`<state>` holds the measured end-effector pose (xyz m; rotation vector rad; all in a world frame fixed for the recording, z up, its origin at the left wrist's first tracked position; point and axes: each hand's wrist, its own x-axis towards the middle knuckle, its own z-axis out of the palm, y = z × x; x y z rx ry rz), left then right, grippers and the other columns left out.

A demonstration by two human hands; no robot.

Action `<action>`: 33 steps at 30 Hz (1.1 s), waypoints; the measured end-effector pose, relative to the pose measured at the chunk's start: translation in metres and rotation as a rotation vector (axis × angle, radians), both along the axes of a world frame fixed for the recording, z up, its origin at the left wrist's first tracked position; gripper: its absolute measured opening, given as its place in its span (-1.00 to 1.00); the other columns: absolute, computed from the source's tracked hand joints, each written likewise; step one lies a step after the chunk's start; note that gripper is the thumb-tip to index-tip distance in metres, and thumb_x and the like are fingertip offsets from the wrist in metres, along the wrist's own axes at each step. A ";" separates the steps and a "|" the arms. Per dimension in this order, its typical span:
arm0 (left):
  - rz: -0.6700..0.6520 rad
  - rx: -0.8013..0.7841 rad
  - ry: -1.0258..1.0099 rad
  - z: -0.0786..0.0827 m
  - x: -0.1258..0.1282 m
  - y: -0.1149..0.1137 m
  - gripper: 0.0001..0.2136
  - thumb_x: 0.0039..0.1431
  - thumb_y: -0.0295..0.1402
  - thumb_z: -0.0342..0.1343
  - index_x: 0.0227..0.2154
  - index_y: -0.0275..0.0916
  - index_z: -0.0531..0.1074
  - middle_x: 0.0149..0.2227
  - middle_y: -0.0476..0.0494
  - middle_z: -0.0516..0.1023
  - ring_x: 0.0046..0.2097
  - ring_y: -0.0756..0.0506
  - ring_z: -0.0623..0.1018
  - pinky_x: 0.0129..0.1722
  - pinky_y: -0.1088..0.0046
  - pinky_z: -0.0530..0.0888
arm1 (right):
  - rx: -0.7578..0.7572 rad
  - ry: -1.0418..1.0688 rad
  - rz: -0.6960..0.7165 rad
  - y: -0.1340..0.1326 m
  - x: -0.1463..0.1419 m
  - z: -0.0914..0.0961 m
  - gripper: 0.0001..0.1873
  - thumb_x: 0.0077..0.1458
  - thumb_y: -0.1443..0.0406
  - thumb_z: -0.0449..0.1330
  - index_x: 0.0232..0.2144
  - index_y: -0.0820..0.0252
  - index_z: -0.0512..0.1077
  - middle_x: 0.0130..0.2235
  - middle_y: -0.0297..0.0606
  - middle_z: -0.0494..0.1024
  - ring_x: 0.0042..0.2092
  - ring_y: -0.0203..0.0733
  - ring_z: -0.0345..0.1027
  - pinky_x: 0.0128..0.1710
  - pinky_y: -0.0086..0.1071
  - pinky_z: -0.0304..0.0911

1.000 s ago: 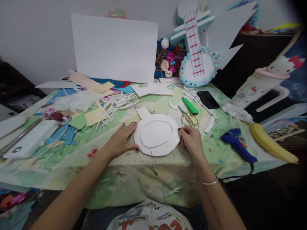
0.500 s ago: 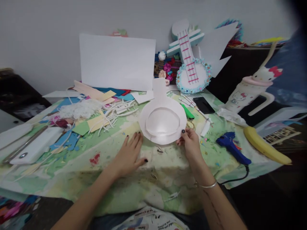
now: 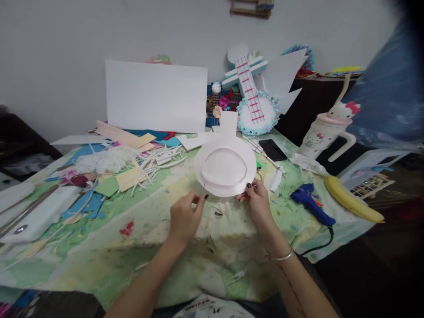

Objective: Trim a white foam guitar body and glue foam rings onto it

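Note:
My right hand [image 3: 259,204] grips the lower right rim of a white round cutout [image 3: 225,165] and holds it tilted up above the table. The cutout has a raised oval outline in its middle and a square tab at the top. My left hand [image 3: 185,216] is lifted off the tablecloth [image 3: 139,229], fingers curled in a loose pinch just under the cutout's lower left rim. I cannot tell whether the fingertips touch it.
Behind stand a white board [image 3: 155,95] and a decorated foam banjo [image 3: 255,108]. Paper scraps and white strips [image 3: 145,161] lie at left. A phone [image 3: 272,149], blue glue gun [image 3: 311,203], banana [image 3: 351,201] and cat-shaped cup [image 3: 323,132] lie at right.
The right hand lifted the cutout off the table and tilted it upright. The left hand left the tablecloth and rose toward the cutout's lower left rim. The camera tilted up.

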<state>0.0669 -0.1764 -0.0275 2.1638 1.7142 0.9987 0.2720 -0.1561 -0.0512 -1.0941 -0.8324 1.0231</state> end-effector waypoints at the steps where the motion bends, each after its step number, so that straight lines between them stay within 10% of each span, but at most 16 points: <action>1: 0.085 0.012 0.017 0.001 0.000 0.005 -0.74 0.15 -0.15 -0.03 -0.40 -0.25 0.40 -0.43 -0.14 0.52 -0.37 -0.12 0.50 -0.32 0.34 0.39 | 0.003 0.001 0.018 0.000 0.000 0.000 -0.62 -0.14 0.08 0.21 -0.40 0.08 0.12 -0.66 -0.49 0.38 -0.64 -0.28 0.33 -0.69 -0.44 0.21; 13: 0.009 -0.326 -0.749 -0.009 -0.001 0.035 -0.75 -0.05 -0.18 0.10 -0.48 -0.31 0.40 -0.63 -0.08 0.47 -0.58 0.02 0.39 -0.54 0.54 0.30 | -0.005 -0.056 0.070 0.000 -0.003 -0.002 -0.63 -0.12 0.05 0.19 -0.35 0.06 0.14 -0.66 -0.44 0.40 -0.65 -0.23 0.30 -0.67 -0.38 0.20; 26: 0.306 -0.019 0.071 0.003 -0.091 0.028 -0.69 0.02 -0.07 0.03 -0.50 -0.16 0.55 -0.49 -0.12 0.55 -0.43 -0.13 0.49 -0.42 0.39 0.36 | -0.010 -0.032 0.105 -0.001 -0.005 0.002 -0.61 -0.15 0.07 0.22 -0.41 0.09 0.11 -0.66 -0.47 0.40 -0.62 -0.26 0.36 -0.65 -0.44 0.26; 33: 0.029 -0.109 -0.538 0.011 -0.059 0.048 -0.51 0.07 -0.04 -0.01 -0.02 -0.26 0.36 -0.01 -0.26 0.41 -0.22 -0.08 0.52 -0.34 0.41 0.49 | 0.011 -0.015 0.216 -0.003 -0.008 0.006 -0.60 -0.15 0.08 0.23 -0.43 0.09 0.09 -0.66 -0.52 0.39 -0.62 -0.28 0.38 -0.67 -0.51 0.23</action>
